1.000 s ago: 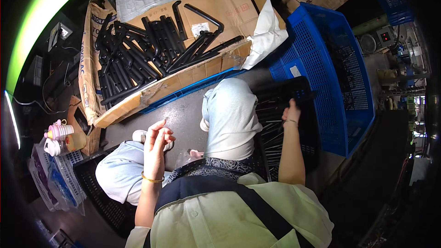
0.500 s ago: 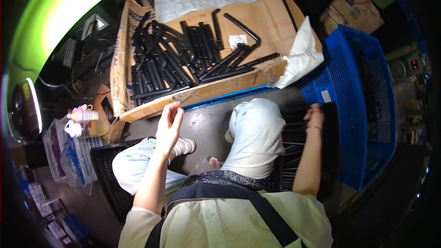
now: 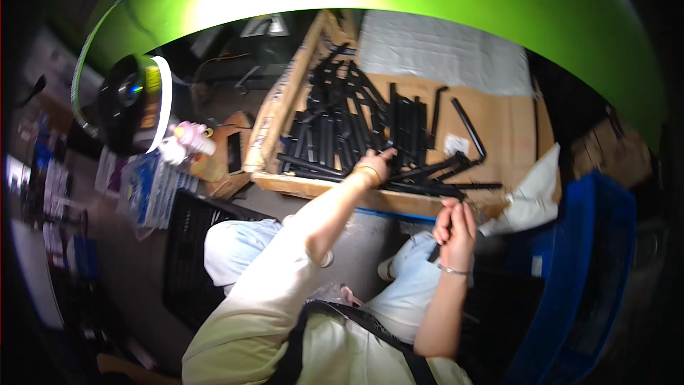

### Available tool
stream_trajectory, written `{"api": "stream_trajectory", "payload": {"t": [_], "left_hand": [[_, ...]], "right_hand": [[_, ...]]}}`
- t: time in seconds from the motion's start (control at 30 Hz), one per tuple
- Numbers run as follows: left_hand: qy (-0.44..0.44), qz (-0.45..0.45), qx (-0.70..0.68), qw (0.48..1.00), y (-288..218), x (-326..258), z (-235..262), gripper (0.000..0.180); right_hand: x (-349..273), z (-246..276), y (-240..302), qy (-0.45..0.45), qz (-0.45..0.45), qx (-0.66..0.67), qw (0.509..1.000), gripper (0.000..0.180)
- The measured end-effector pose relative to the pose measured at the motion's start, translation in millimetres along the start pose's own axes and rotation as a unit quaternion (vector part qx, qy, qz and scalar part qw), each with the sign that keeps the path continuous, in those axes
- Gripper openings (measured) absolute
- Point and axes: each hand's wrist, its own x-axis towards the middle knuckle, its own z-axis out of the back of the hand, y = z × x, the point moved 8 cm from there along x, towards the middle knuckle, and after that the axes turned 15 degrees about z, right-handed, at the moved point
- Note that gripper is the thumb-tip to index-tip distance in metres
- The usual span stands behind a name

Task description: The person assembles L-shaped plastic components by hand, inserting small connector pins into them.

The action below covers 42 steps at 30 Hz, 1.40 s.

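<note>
A pile of black bent metal tubes (image 3: 335, 128) lies in a shallow open cardboard box (image 3: 285, 112). My left hand (image 3: 375, 165) reaches over the box's near edge and rests among the tubes. Its fingers are partly hidden there, so their grip is unclear. Nearer to me, in front of the box's right part, my right hand (image 3: 456, 229) is raised with the fingers closed around a slim black tube (image 3: 434, 252). One dark end of it shows below the hand. One angled tube (image 3: 468, 128) lies apart on the cardboard toward the right.
A blue plastic crate (image 3: 570, 271) stands at the right, beside a white sheet (image 3: 531, 196) draped over the box corner. At the left are a black crate (image 3: 187, 242), bagged items and a pink-and-white bottle (image 3: 194, 137). A ring-lit round device (image 3: 135, 103) stands beyond them.
The view has swung left. My left hand has moved forward into the tubes. My right hand has come up from the dark crate beside my leg to the box front, now with a black tube.
</note>
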Motion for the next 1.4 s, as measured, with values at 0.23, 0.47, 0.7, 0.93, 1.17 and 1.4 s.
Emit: {"api": "stream_trajectory", "payload": {"t": [0.23,0.47,0.7,0.93,1.17,1.4], "left_hand": [[-0.007,0.102,-0.037,0.994,1.4,10.3,-3.4,0.041],[-0.156,0.161,-0.349,0.91,42.3,-13.2,63.2,0.027],[0.162,0.007,-0.703,0.692,50.0,-76.7,56.5,0.023],[0.272,-0.092,-0.616,0.733,60.6,-219.4,63.8,0.023],[0.263,0.039,-0.62,0.738,90.2,-271.4,5.6,0.041],[0.226,0.097,-0.68,0.691,89.5,-292.1,40.4,0.03]], "right_hand": [[4.9,12.4,8.0,-0.011,0.009,-0.029,0.999,0.022],[10.3,-3.2,-11.4,0.012,-0.013,-0.025,1.0,0.024],[14.4,15.8,-15.6,0.019,-0.006,-0.08,0.997,0.026],[-16.4,-35.2,-6.4,0.146,-0.072,-0.124,0.979,0.03],[-60.4,-43.1,-30.5,0.212,-0.138,-0.193,0.948,0.033],[-170.1,-85.1,-85.8,0.293,-0.229,-0.135,0.918,0.021]]}}
